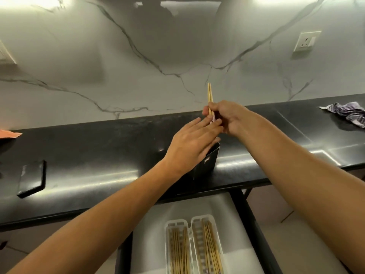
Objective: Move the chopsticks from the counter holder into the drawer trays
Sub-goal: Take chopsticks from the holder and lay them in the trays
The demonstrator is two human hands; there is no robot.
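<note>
Upright, chopsticks (210,95) in right hand (230,117)

one head-worn wide-angle view looks forward and down from close above the black counter (83,175), facing the far marble wall (138,56); the open drawer (233,244) sits nearest, at the bottom edge, both forearms reaching in.

Pale tan chopsticks (210,94); a black holder (207,164) with a small pale label; glossy black counter (88,167); white wall (138,56) streaked with grey marble veins; white slotted trays (194,248) filled with tan sticks; dark phone (31,177); purple-and-white striped cloth (344,113); an orange cloth (9,133) at the left edge; white socket (306,40)
</note>
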